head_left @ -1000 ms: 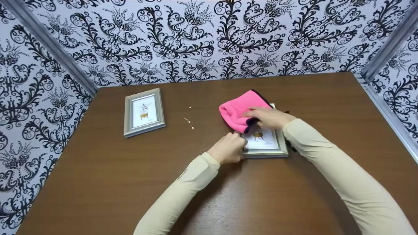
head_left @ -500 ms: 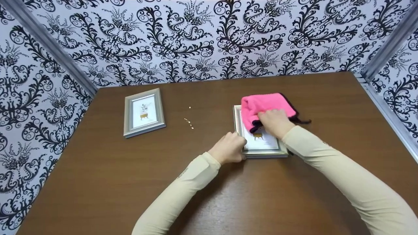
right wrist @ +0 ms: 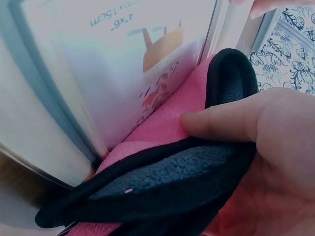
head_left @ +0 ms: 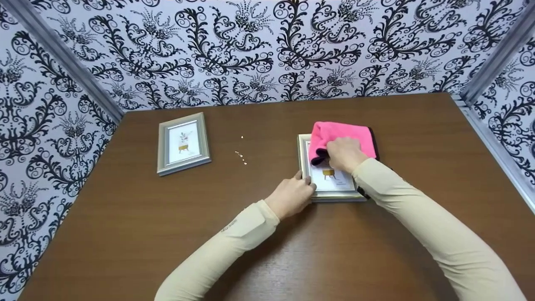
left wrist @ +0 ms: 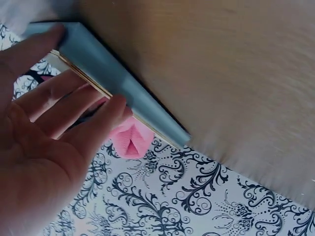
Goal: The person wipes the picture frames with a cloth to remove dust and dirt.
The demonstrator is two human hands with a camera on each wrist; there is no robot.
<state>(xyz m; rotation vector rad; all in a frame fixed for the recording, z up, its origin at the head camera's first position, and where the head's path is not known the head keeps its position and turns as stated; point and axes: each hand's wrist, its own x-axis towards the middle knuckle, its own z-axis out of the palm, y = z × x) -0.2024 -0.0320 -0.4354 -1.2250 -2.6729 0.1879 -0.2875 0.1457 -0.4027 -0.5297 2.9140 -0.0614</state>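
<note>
A picture frame with a pale moulding and a printed plant-stand picture lies right of the middle of the table. My left hand grips its lower left corner; in the left wrist view, thumb and fingers lie against the frame's side edge, with other fingers reaching over it. Across the upper part of the frame my right hand holds a folded pink cloth with dark trim. The right wrist view shows the thumb on the cloth's pink face, its grey underside folded below, close against the glass.
A second, similar picture frame lies at the left of the brown table. Several small pale bits are scattered between the two frames. Patterned walls stand behind the table and at both sides.
The right hand has moved the cloth rightward across the frame, uncovering its left side. The left hand stays at the corner, its fingers now less tightly bunched.
</note>
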